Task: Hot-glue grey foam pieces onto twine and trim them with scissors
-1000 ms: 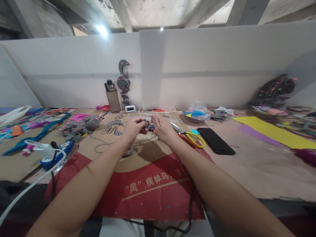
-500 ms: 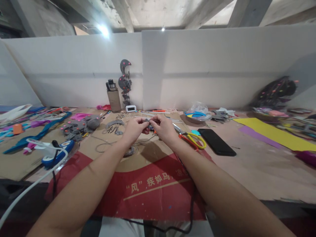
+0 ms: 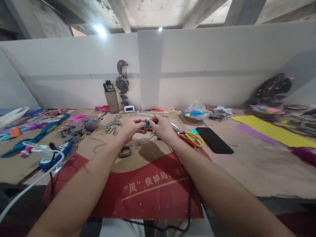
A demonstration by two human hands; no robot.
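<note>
Both my hands meet above the cardboard sheet [image 3: 148, 164] at the middle of the table. My left hand [image 3: 130, 127] and my right hand [image 3: 161, 126] pinch a small grey piece [image 3: 147, 123] between their fingertips; its shape is too small to make out. A thin grey cord runs from under my hands to a small coil [image 3: 125, 151] on the cardboard. Yellow-and-orange-handled scissors [image 3: 191, 138] lie just right of my right hand.
A black phone [image 3: 214, 144] lies right of the scissors. A blue glue gun [image 3: 53, 154] with a white cable sits at the left. Grey felt shapes [image 3: 79, 126], a bottle [image 3: 112, 98], a bowl [image 3: 196, 115] and yellow sheets [image 3: 269, 131] surround the cardboard. A white partition stands behind.
My right hand has closed in on my left, so the fingertips of both now pinch the small grey piece together. The coil of cord shows more plainly below my left wrist.
</note>
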